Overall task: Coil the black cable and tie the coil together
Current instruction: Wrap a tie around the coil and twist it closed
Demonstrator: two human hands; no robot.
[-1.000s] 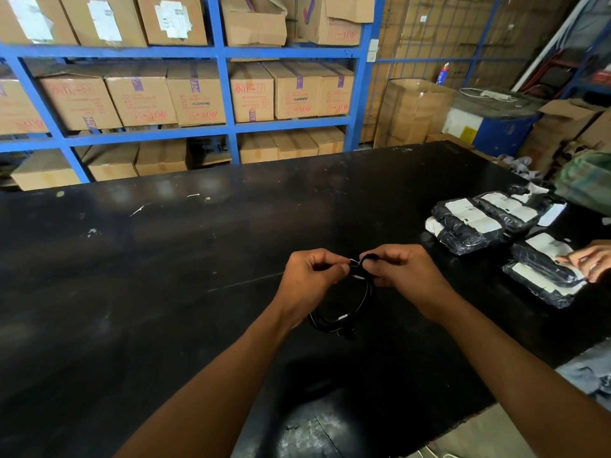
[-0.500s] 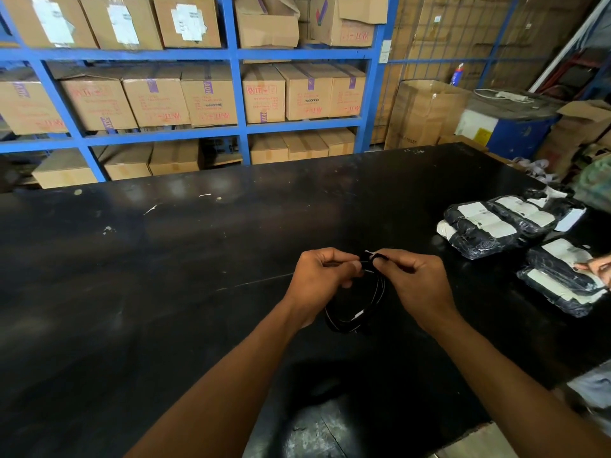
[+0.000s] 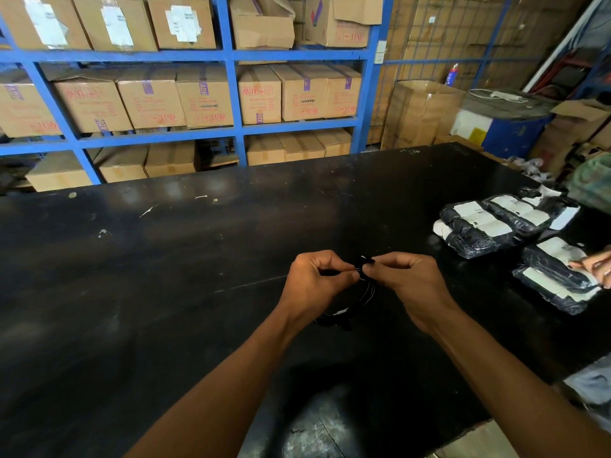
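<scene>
You are holding both forearms out over the black table (image 3: 165,292), wrists bent inward so the knuckles face up. Your left hand (image 3: 314,285) and right hand (image 3: 413,285) are meeting fingertip to fingertip, each pinching the top of the coiled black cable (image 3: 350,309) between thumb and forefinger. The coil is hanging below that pinch, between your wrists, its lower loop (hard to see against the dark top) reaching toward the table; whether it is touching is unclear. Right of the cable, bagged black packages (image 3: 489,226) are lying on the table, another person's hand (image 3: 598,266) resting on the nearest one. Compared with half a second ago, your fingertips are sitting closer together at the coil's top.
</scene>
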